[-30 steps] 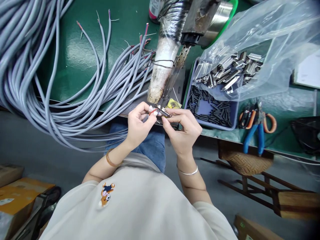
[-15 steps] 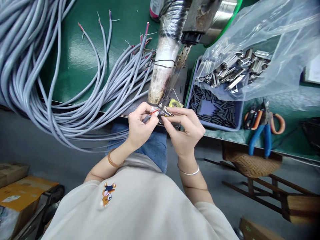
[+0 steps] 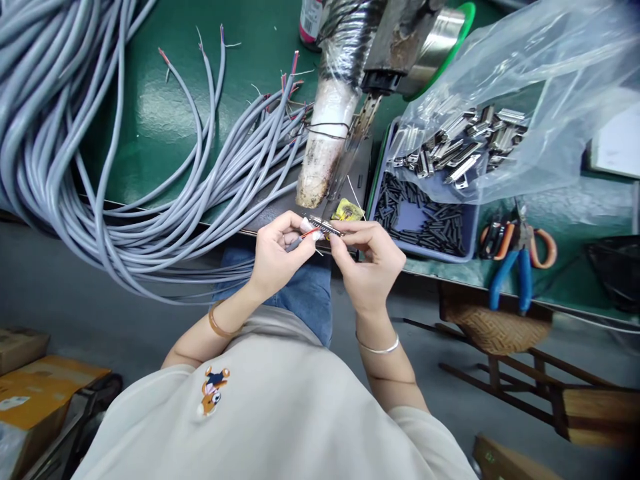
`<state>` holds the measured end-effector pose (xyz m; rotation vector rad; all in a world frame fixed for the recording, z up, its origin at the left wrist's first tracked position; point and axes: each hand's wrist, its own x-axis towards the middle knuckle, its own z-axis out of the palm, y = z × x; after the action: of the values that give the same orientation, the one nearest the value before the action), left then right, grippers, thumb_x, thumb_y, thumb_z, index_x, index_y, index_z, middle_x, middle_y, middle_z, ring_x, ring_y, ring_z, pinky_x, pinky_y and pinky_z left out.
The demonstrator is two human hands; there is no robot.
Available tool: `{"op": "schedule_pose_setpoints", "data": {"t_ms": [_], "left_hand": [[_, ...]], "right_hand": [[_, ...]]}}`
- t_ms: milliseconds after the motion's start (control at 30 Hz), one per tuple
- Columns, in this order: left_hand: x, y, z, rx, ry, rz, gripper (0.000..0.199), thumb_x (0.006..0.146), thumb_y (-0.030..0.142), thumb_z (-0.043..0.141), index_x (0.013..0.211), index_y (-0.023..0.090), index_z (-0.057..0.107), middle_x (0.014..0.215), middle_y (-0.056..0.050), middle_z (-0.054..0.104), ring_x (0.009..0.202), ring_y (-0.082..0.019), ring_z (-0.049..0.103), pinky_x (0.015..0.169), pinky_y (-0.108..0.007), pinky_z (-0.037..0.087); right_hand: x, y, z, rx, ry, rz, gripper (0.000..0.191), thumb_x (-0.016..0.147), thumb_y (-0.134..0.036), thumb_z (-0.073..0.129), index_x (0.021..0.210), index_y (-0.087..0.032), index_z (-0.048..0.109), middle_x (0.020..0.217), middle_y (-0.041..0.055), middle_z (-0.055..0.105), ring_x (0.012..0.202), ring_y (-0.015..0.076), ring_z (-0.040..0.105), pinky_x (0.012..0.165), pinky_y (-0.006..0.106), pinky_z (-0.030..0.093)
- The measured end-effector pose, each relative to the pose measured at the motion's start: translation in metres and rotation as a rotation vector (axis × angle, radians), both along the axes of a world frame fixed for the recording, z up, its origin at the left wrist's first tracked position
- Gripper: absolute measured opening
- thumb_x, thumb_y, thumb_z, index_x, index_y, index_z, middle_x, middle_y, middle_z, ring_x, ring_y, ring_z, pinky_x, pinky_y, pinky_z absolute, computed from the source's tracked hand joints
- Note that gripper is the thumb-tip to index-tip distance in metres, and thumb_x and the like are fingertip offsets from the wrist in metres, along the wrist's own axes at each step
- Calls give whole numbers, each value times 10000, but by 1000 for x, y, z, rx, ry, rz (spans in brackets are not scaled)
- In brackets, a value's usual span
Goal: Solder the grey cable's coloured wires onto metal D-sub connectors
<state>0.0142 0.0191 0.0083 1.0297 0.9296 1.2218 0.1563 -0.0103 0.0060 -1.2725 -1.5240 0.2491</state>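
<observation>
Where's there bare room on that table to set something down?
Bare green tabletop shows either side of three loose cables, bordered by the grey bundle and the bottle. It's crowded around the left hand, right hand, tray, plastic bag and pliers.

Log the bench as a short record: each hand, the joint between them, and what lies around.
Left hand: pinches a grey cable end with a red wire showing
Right hand: holds a small connector at its fingertips
Wire to connector: close together; cannot tell whether joined
Left side: bundle of grey cables, some ends stripped
Beyond hands: plastic-wrapped tube, yellow item
Right side: blue tray with black pieces; plastic bag of metal parts over its far part
Farther right: blue-handled pliers
</observation>
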Motion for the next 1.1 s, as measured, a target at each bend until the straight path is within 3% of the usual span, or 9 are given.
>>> {"op": "schedule_pose_setpoints", "data": {"t_ms": [233, 667, 900, 1100], "left_hand": [[2, -7, -5, 73, 81, 133, 183, 824, 259, 769, 801, 174, 609, 759, 24, 657, 660, -61, 638, 650, -149, 522], [6, -1, -6, 116, 210, 175, 145, 801, 145, 708, 742, 186, 582, 685, 54, 580, 550, -37, 495, 558, -139, 433], [7, 0, -4, 191, 268, 196, 83, 801, 149, 680, 765, 191, 619, 678, 41, 623, 539, -49, 501, 505, -150, 402], [5, -3, -4, 109, 178, 161, 114, 783, 133, 706, 761, 177, 603, 723, 36, 656, 561, -38, 538, 551, -139, 443]], "right_hand": [[-5, 0, 4, 49, -80, 14, 196, 866, -127, 749, 772, -231, 612, 930, 10, 793, 832, 168, 758, 747, 321, 607], [-2, 8, 1, 67, -107, 6, 187, 860, -122, 777, 787, -226, 641, 943, 10, 783, 862, 156, 753, 788, 313, 614], [0, 8, 3, 110, -160, -20, 154, 864, -149, 783, 824, -243, 668, 1001, 12, 786, 872, 167, 755, 751, 315, 623], [1, 4, 0, 192, -325, 22, 186, 879, -113, 753, 862, -232, 612, 1036, 50, 799, 856, 145, 769, 716, 249, 613]]}}
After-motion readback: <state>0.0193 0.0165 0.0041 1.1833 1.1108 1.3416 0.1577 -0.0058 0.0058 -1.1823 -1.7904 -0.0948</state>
